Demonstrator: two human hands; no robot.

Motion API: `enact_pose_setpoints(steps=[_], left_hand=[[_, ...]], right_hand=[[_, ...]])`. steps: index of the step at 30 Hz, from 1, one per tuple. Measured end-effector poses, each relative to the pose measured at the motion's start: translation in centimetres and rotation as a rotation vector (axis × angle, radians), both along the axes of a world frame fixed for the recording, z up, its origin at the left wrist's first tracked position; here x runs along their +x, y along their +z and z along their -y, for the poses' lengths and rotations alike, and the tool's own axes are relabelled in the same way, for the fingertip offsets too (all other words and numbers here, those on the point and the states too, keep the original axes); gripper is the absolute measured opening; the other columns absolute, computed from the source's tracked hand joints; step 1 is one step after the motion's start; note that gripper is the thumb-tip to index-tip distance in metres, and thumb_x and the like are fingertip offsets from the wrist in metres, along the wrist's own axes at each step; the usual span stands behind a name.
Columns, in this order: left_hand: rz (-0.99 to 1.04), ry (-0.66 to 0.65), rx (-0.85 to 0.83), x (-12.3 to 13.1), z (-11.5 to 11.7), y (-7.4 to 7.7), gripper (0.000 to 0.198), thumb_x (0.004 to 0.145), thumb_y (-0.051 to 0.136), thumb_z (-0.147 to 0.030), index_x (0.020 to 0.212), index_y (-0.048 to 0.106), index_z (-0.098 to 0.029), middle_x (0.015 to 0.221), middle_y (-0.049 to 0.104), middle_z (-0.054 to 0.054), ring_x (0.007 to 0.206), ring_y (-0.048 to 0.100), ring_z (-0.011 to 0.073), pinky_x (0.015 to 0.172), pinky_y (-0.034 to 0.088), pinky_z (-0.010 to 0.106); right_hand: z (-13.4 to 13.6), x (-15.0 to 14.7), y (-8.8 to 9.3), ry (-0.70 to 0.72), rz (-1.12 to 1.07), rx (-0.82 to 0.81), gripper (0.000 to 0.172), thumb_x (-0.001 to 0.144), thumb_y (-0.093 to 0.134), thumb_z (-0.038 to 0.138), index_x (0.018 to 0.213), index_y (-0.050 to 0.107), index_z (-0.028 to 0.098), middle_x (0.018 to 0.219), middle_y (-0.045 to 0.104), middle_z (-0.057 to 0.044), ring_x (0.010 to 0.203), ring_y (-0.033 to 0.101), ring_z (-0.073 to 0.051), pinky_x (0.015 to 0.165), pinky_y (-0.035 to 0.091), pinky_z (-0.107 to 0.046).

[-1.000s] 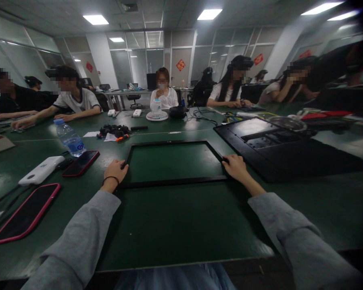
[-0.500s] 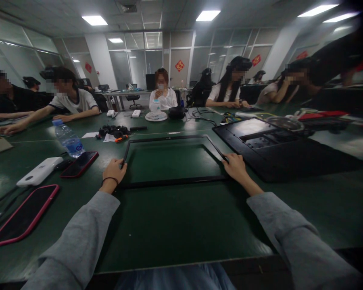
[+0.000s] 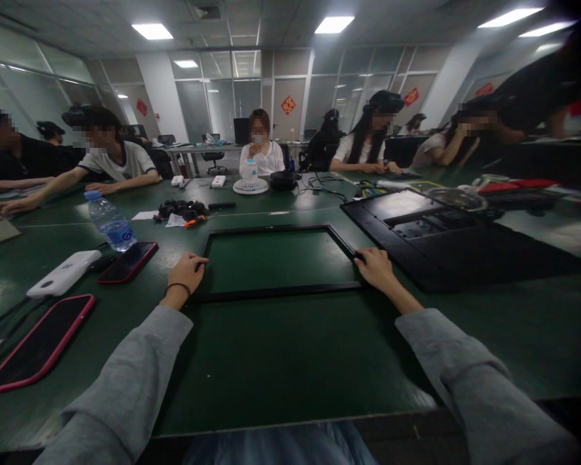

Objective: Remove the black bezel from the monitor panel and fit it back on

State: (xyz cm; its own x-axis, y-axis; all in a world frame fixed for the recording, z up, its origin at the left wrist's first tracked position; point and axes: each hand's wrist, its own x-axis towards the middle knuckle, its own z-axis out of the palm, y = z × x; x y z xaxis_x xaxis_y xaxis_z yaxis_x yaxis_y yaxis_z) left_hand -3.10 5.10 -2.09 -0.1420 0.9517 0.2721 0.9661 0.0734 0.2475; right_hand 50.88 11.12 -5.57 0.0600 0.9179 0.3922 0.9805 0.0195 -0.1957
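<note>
A thin black rectangular screen bezel (image 3: 281, 292) lies on the green table in front of me, with bare tabletop showing through its opening. My left hand (image 3: 184, 278), with a dark band at the wrist, is closed on the bezel's left side; the thumb and index finger are near each other there. On the opposite side, my right hand (image 3: 377, 270) pinches the right bar, fingers on top near its middle. Parts of both side bars are hidden behind my hands.
To the right lies a large black casing panel (image 3: 479, 255). At left are a water bottle (image 3: 110, 223), a red-edged phone (image 3: 128, 263), a pink-edged phone (image 3: 41, 345) and a white device (image 3: 65, 274). Beyond stand a small white fan (image 3: 250, 184) and a black tangle of parts (image 3: 181, 210). Several people sit around.
The far edge of the bezel has come down toward the table. My left fingers have shifted slightly along its left side; my right hand stays almost in place.
</note>
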Motion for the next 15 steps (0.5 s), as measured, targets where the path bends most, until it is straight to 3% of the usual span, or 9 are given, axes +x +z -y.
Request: enact_pose_setpoints(steps=[5, 10, 12, 15], left_hand=[[0.010, -0.043, 0.028, -0.5, -0.3, -0.5, 0.032, 0.091, 0.050, -0.030, 0.110, 0.075, -0.027, 0.119, 0.062, 0.007, 0.103, 0.063, 0.0213, 0.089, 0.053, 0.033], [-0.001, -0.133, 0.064, 0.0, -0.2, 0.1, 0.032, 0.092, 0.051, -0.034, 0.112, 0.074, -0.025, 0.118, 0.066, 0.007, 0.115, 0.059, 0.0241, 0.103, 0.047, 0.039], [0.026, -0.216, 0.031, 0.9, 0.2, 0.5, 0.034, 0.093, 0.051, -0.041, 0.115, 0.073, -0.027, 0.123, 0.066, 0.006, 0.119, 0.057, 0.0248, 0.105, 0.046, 0.042], [0.067, -0.343, -0.082, 2.4, 1.2, 1.2, 0.042, 0.092, 0.051, -0.055, 0.120, 0.070, -0.031, 0.131, 0.064, 0.005, 0.123, 0.056, 0.0250, 0.105, 0.045, 0.046]], right_hand=[[-0.5, 0.5, -0.6, 0.014, 0.004, -0.004, 0.041, 0.091, 0.048, 0.032, 0.121, 0.069, 0.014, 0.122, 0.063, -0.017, 0.115, 0.052, -0.034, 0.093, 0.045, -0.047], [-0.5, 0.6, -0.4, 0.027, -0.057, 0.039, 0.040, 0.093, 0.045, 0.034, 0.116, 0.071, 0.015, 0.116, 0.065, -0.017, 0.112, 0.053, -0.033, 0.093, 0.044, -0.049], [-0.2, 0.9, 0.5, -0.019, -0.098, 0.091, 0.042, 0.094, 0.044, 0.036, 0.120, 0.070, 0.016, 0.117, 0.063, -0.019, 0.113, 0.050, -0.035, 0.092, 0.044, -0.052], [0.7, 2.6, 2.0, -0.212, -0.166, 0.219, 0.047, 0.093, 0.046, 0.038, 0.130, 0.063, 0.015, 0.128, 0.055, -0.022, 0.121, 0.042, -0.039, 0.093, 0.040, -0.057]])
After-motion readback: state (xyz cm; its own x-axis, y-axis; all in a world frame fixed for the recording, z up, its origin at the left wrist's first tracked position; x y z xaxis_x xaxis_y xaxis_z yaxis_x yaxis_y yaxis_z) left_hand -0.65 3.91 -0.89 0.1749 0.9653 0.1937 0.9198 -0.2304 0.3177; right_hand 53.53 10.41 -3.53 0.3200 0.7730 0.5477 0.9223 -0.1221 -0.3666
